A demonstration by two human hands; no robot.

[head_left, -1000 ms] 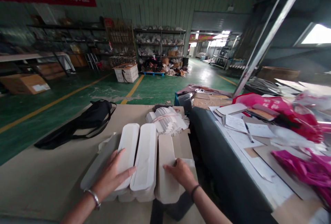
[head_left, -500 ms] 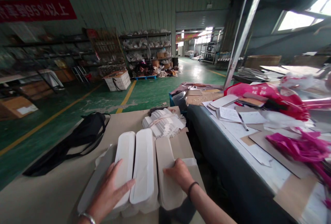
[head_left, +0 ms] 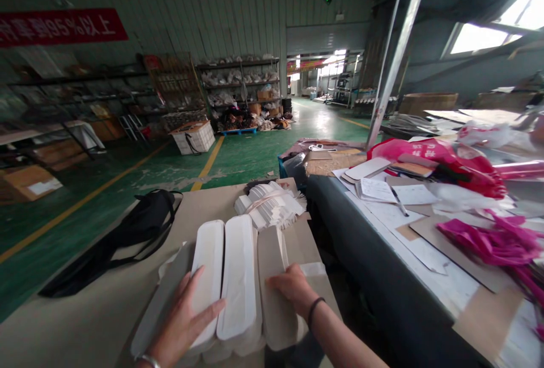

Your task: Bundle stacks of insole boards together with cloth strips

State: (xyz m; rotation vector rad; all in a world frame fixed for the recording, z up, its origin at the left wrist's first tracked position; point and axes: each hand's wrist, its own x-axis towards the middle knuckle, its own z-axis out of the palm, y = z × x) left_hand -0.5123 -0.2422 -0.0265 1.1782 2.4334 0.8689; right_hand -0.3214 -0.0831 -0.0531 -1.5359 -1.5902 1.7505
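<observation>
At the lower centre of the frame, the left hand (head_left: 182,311) is lying spread and open over the left white stack (head_left: 210,254), beside the middle white stack (head_left: 240,277). The right hand (head_left: 293,288) is curling at the grey stack (head_left: 274,320), its thumb resting on top; whether it is gripping cannot be told. The person seems to be steadying the stacks on the tabletop (head_left: 85,322); any next move is probably calling for aligned edges.

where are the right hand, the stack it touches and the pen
Right hand (head_left: 294,287), head view: back of the hand.
Stack (head_left: 276,316), head view: nearer part of its top.
Pen (head_left: 399,202), head view: middle of its barrel.
</observation>
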